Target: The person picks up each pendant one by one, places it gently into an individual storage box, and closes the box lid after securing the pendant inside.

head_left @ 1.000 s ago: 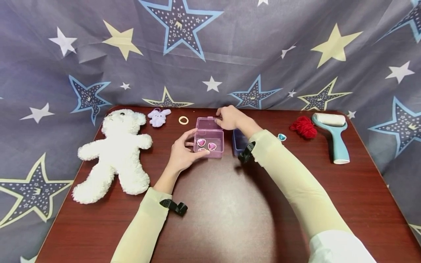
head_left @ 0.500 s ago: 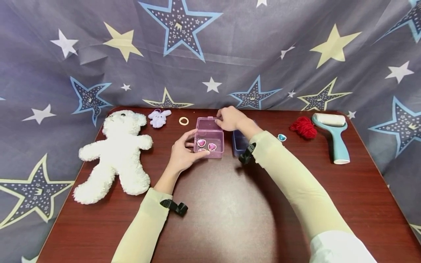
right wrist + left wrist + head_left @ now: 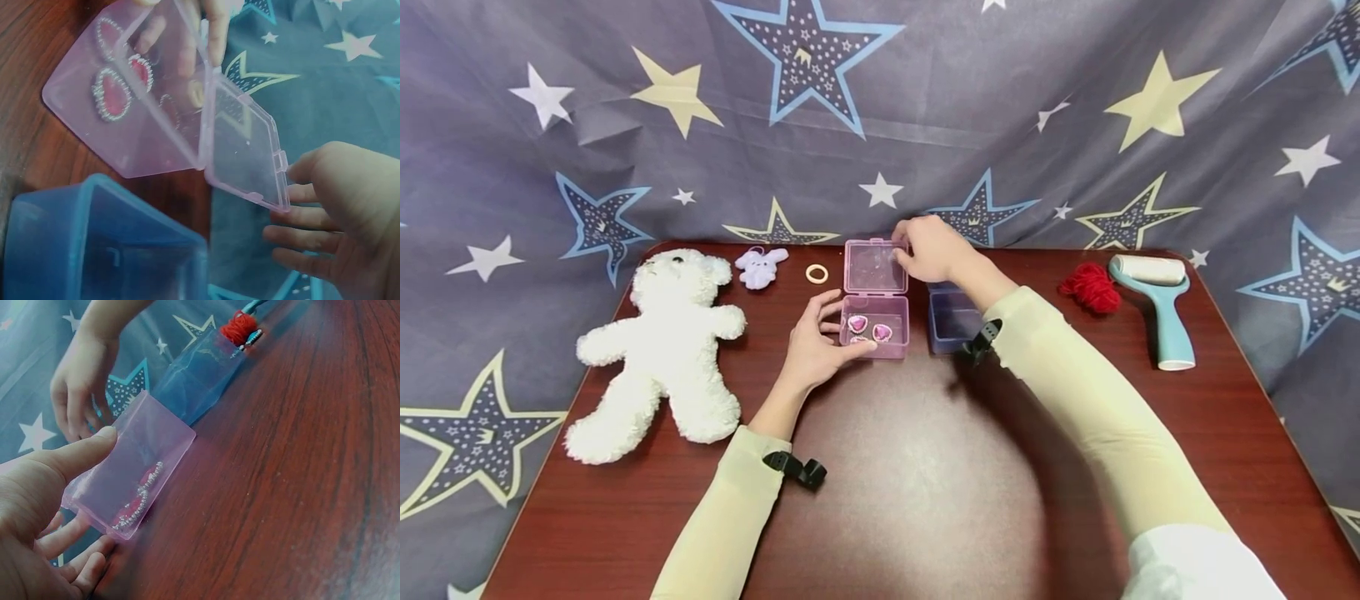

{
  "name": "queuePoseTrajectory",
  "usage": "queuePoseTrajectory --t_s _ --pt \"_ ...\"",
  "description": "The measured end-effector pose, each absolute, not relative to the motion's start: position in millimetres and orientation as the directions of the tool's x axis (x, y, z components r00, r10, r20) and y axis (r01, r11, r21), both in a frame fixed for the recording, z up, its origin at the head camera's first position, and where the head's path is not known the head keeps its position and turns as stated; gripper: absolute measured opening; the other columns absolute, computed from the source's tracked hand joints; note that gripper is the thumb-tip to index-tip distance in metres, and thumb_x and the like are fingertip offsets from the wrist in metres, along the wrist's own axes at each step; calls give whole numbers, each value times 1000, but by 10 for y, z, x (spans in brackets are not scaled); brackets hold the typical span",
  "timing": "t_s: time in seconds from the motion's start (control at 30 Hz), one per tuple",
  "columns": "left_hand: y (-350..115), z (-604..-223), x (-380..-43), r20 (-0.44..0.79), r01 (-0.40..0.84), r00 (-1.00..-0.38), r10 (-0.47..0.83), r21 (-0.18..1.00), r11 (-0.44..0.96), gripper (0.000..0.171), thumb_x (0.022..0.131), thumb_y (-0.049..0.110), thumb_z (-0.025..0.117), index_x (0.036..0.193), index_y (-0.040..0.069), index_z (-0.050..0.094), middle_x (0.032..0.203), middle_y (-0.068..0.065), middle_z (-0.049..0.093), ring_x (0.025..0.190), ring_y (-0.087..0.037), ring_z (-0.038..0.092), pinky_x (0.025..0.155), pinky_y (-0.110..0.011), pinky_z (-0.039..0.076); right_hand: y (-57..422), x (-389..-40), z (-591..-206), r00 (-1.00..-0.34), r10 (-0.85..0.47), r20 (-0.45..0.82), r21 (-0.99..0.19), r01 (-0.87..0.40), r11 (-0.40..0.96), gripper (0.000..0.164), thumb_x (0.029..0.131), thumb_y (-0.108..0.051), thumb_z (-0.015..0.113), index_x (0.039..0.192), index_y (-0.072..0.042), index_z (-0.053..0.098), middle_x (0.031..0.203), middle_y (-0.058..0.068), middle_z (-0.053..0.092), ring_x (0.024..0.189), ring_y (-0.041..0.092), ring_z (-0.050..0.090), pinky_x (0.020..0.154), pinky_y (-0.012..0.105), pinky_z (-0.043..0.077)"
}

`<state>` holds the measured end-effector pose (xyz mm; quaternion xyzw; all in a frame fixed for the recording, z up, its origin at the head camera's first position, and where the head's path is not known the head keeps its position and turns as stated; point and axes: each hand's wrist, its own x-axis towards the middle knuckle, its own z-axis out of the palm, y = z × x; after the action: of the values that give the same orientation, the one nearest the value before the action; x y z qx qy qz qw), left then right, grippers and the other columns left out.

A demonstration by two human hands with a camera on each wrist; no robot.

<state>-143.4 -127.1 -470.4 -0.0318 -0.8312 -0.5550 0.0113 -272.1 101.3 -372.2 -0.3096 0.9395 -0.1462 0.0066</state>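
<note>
A clear pink plastic box [image 3: 893, 351] stands on the table with its lid [image 3: 872, 267] raised on the hinge. Inside lie several pink heart-shaped gems [image 3: 882, 333] edged with silvery beads. My left hand [image 3: 814, 346] grips the box at its left side, thumb over the front wall, fingers behind. At the lid's upper right edge, my right hand [image 3: 931, 250] holds the rim; in the right wrist view the thumb is by the latch and a finger lies behind the lid. A blue plastic box [image 3: 951, 321] stands close to the right, partly hidden by my right forearm.
A white plush bear [image 3: 670, 358] lies left, near a small lilac plush toy [image 3: 762, 268] and a cream ring [image 3: 817, 273]. Red yarn [image 3: 1090, 288] and a teal lint roller [image 3: 1168, 325] lie right. A blue gem [image 3: 254, 336] shows in the left wrist view. A starry curtain hangs behind.
My right hand has moved up, and the pink lid has swung up with it from lying farther back. The left hand and the box body have stayed in place.
</note>
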Motion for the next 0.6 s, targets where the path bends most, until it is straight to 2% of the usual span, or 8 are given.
queuePoseTrajectory --t_s 0.37,0.6 --pt "-1283 -4671 -1436 35 49 -999 41 916 398 85 73 25 101 147 14 61 144 -10 67 106 -30 72 73 -17 55 1063 -2464 -3496 -726 -644 241 -278 -688 670 22 104 -17 62 112 -5 78 95 13 76 89 29 71 90 45 57" --pt "-1286 -4677 -1430 28 44 -999 46 913 405 86 73 26 101 147 12 60 144 -10 67 107 -31 72 72 -17 55 1108 -2285 -3489 -625 -750 218 -288 -775 563 20 105 -16 63 112 -5 79 91 9 75 77 22 66 80 42 57"
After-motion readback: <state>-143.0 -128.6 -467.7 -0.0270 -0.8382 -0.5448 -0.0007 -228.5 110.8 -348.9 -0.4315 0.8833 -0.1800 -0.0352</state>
